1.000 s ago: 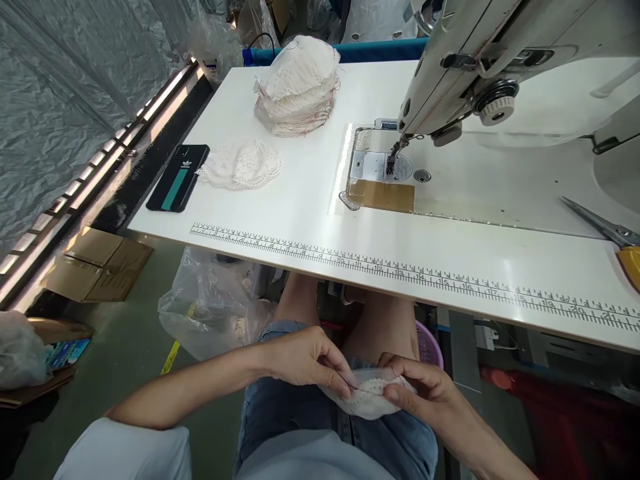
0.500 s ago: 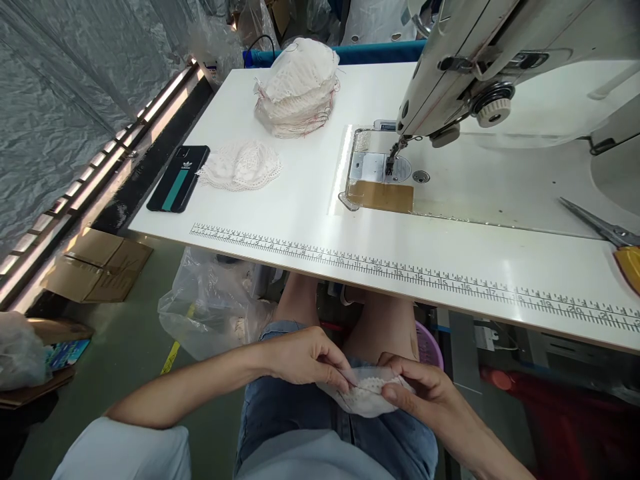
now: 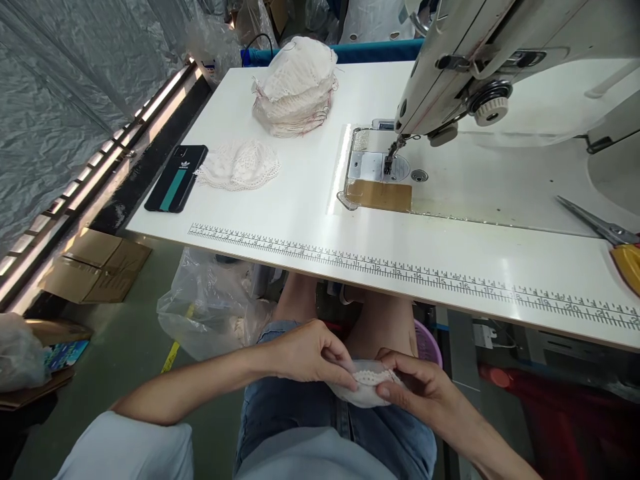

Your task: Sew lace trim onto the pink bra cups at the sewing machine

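Note:
Over my lap I hold a small white lace-edged fabric piece (image 3: 364, 393) between both hands. My left hand (image 3: 320, 357) pinches its left side, thumb and fingers pressed together. On its right side my right hand (image 3: 413, 383) grips the edge, with the thumb in front and the fingers behind. A scalloped lace trim runs along the upper part of the piece, and a sheer strip shows above it. The fingertips cover both ends of the fabric.
A sewing machine (image 3: 450, 87) stands on the white table (image 3: 290, 200), whose front edge carries a printed ruler. A stack of white lace pieces (image 3: 295, 87), a single lace piece (image 3: 243, 165), a phone (image 3: 177, 179) and scissors (image 3: 613, 230) lie on it. A plastic bag (image 3: 210, 307) sits below.
The left fingers have shifted slightly right along the fabric. The piece is a little higher and its lace trim shows more clearly. Both hands keep their grip.

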A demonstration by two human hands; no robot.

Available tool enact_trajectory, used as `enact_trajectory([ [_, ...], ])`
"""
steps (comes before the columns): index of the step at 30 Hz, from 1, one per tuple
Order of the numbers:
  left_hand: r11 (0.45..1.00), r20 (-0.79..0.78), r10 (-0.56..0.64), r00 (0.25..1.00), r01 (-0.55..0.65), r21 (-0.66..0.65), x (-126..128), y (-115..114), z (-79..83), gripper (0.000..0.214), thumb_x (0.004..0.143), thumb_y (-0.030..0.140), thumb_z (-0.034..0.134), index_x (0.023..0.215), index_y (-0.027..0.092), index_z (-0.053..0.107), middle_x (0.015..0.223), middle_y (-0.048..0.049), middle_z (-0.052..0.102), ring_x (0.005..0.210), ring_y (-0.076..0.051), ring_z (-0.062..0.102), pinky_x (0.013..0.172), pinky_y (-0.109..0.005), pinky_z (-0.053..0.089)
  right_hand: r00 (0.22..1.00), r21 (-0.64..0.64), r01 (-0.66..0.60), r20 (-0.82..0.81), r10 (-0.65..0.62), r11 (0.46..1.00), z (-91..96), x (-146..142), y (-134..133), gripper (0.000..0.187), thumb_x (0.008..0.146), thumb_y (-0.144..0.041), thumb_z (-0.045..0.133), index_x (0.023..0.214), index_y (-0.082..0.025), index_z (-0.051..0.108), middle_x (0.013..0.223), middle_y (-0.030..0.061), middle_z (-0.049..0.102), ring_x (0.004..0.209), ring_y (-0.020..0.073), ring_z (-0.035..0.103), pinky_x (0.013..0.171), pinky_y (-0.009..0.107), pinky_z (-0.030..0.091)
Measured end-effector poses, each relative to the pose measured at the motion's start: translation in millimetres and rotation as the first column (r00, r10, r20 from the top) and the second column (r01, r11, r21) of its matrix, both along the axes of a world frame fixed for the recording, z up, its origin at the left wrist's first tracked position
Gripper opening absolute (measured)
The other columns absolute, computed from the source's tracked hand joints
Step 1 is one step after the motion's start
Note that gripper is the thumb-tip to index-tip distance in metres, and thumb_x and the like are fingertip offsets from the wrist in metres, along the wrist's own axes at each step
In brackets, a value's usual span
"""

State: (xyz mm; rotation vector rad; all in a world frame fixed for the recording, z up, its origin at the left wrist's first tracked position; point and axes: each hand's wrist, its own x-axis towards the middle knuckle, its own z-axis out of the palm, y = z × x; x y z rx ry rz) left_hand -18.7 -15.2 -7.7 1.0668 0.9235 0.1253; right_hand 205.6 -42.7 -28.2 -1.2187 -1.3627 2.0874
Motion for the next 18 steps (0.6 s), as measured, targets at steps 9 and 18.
enact_trajectory([
  [9, 0.997, 0.024, 0.036, 0.999, -0.034, -0.073, -6.4, 0.6, -1.7, 0.031, 0.068, 0.037, 0.073, 0.082, 0.01, 0.074, 0.059, -0.0003, 0.058, 0.054, -0.007, 0.044, 0.052, -0.019, 0.034, 1.0, -0.084, 0.006, -0.027, -0.008, 0.996, -1.7, 1.7, -0.2, 0.02, 0.082, -0.041, 0.063, 0.081, -0.021, 0.066, 0.076, 0.0, 0.059, 0.071, 0.0152, 0.052, 0.064, 0.025, 0.04],
  [18, 0.991, 0.069, 0.058, 0.996, -0.049, -0.128, -9.6, 0.1, -7.9, 0.033, 0.068, 0.04, 0.073, 0.085, 0.012, 0.074, 0.064, -0.0018, 0.062, 0.058, -0.009, 0.049, 0.058, -0.021, 0.04, 0.997, -0.167, 0.033, -0.065, -0.045, 0.985, 0.5, 1.3, -2.3, 0.024, 0.084, -0.042, 0.062, 0.078, -0.019, 0.063, 0.069, -0.0016, 0.053, 0.065, 0.0122, 0.046, 0.06, 0.024, 0.035],
])
